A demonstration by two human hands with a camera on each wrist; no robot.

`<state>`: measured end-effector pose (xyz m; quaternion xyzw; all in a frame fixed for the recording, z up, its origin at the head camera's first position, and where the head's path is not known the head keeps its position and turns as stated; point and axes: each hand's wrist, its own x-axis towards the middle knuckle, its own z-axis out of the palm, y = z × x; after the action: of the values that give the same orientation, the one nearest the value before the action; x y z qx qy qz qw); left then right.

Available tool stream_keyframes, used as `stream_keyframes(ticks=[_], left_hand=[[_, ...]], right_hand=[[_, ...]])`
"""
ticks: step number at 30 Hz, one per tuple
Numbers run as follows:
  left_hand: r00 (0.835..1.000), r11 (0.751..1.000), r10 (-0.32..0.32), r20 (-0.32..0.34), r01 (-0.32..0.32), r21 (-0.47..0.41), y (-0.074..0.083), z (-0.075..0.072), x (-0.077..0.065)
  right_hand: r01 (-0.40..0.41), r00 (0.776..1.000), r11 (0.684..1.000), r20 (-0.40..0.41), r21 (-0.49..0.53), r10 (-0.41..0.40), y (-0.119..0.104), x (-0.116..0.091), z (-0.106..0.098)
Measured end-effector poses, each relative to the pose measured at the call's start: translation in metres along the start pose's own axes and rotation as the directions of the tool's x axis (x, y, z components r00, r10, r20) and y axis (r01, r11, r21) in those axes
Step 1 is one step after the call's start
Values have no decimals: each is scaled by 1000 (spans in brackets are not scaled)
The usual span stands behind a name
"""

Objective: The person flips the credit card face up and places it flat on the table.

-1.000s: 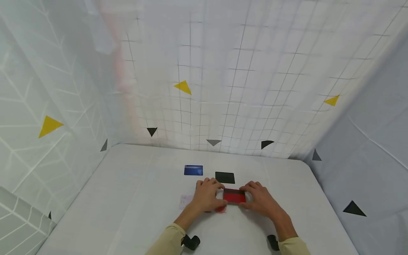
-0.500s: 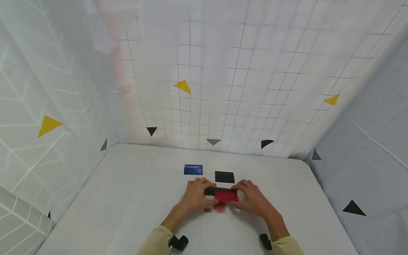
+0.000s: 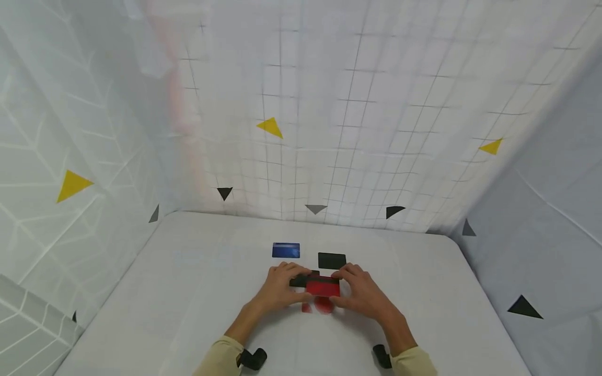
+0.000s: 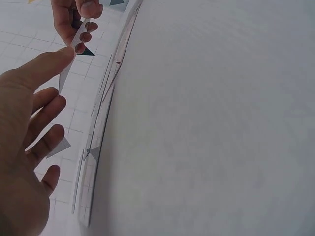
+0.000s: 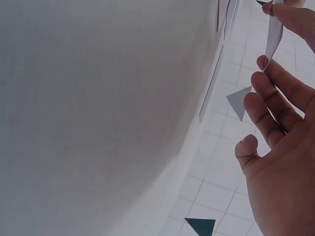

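Observation:
Both hands hold a red card (image 3: 323, 287) with a dark stripe along its top. My left hand (image 3: 278, 286) pinches its left end between thumb and fingers, and my right hand (image 3: 359, 293) pinches the right end. Edge-on in the left wrist view, the card (image 4: 66, 73) shows as a thin pale strip, raised off the table. A dark card (image 3: 298, 282) lies just behind and left of it, partly hidden by the left fingers. Near the thumbs, a red round patch (image 3: 324, 305) and a small red square (image 3: 306, 307) show on the table.
A blue card (image 3: 286, 250) and a black card (image 3: 332, 260) lie farther back on the white table (image 3: 197, 292). White sheets with yellow and dark triangles (image 3: 270, 127) hang around it. Dark fittings (image 3: 254, 359) sit beside both wrists.
Both hands have moved left together, carrying the red card. More of the dark card and the red patches has come into sight.

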<state>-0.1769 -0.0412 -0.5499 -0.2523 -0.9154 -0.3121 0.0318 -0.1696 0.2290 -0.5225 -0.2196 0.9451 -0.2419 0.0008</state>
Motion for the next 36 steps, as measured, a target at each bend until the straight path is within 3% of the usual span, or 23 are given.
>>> stream_keyframes(ticks=[15,36], left_hand=[[1000,1000,13,-5,-13,23,-1,-16,-13],[1000,1000,12,-1,-12,7,-2,-16,-14]], right_hand=[[-2,1000,1000,2,4,2,-15,0,4],[11,1000,1000,2,15,-11,-17,-1,3]])
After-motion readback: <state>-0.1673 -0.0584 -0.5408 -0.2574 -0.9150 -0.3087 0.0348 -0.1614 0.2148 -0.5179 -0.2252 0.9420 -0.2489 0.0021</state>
